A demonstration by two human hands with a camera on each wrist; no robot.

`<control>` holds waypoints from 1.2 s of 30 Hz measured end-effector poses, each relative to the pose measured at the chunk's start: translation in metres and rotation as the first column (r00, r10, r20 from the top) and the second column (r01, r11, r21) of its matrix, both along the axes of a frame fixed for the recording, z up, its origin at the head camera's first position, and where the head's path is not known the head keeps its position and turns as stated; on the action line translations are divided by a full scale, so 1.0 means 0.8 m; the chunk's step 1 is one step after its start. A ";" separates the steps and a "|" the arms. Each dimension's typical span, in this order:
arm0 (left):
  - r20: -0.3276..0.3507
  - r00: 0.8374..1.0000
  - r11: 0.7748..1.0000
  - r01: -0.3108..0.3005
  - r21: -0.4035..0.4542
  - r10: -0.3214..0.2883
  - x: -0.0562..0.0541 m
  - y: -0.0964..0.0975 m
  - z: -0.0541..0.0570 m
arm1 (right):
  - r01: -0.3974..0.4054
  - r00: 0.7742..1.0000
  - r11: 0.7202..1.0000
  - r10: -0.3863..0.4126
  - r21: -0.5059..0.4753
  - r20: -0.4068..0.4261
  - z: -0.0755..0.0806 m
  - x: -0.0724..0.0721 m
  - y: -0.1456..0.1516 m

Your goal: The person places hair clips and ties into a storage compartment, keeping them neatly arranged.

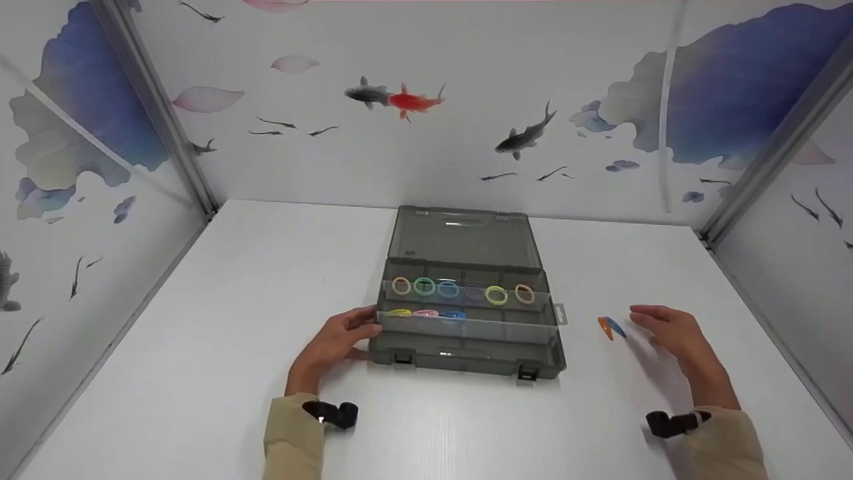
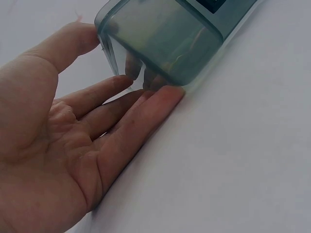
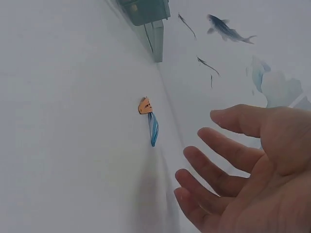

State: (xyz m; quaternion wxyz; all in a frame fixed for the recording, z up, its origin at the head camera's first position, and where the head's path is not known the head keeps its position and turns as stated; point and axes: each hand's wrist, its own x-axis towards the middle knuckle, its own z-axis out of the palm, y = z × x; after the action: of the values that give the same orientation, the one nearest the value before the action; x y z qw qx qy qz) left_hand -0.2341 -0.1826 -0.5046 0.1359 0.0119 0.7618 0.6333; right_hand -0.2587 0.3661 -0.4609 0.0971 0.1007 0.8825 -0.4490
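A grey see-through organizer box point(image 1: 466, 340) lies on the table with its lid point(image 1: 463, 237) raised toward the back wall. My left hand point(image 1: 336, 340) touches the box's left side, thumb up at the rim and nearly straight fingers against the side wall, as the left wrist view shows. Colourful hair ties point(image 1: 448, 289) line the back row of the box. A yellow clip point(image 1: 400, 312), a pink clip point(image 1: 425, 313) and a blue clip point(image 1: 454, 315) sit in the middle row. My right hand point(image 1: 673, 333) hovers empty, fingers loosely spread, beside an orange hair clip point(image 3: 145, 105) and a blue hair clip point(image 3: 153, 130).
The white table point(image 1: 266, 267) runs back to a wall point(image 1: 433, 153) printed with fish and lotus leaves. Side panels stand left and right. Two latches, one of them a black latch point(image 1: 527, 373), mark the box's front edge. A small hanging tab point(image 1: 561, 314) juts from its right side.
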 end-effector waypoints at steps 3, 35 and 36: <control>-0.002 1.000 1.000 -0.002 0.006 0.002 0.002 -0.001 -0.001 | -0.004 1.000 1.000 0.004 0.010 0.008 -0.005 -0.002 0.000; -0.017 1.000 1.000 0.021 0.015 -0.021 0.003 0.000 0.000 | -0.038 0.998 0.984 0.030 0.173 0.051 -0.009 -0.020 -0.010; -0.018 1.000 1.000 0.020 0.015 -0.020 0.003 0.000 0.000 | -0.040 0.998 0.983 0.032 0.179 0.048 -0.009 -0.021 -0.011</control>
State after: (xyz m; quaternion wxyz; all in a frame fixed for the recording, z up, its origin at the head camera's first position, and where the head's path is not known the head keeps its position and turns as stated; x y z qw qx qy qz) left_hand -0.2319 -0.1824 -0.5042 0.1355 0.0263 0.7579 0.6376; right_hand -0.2757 0.3576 -0.4681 0.1155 0.1029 0.9187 -0.3633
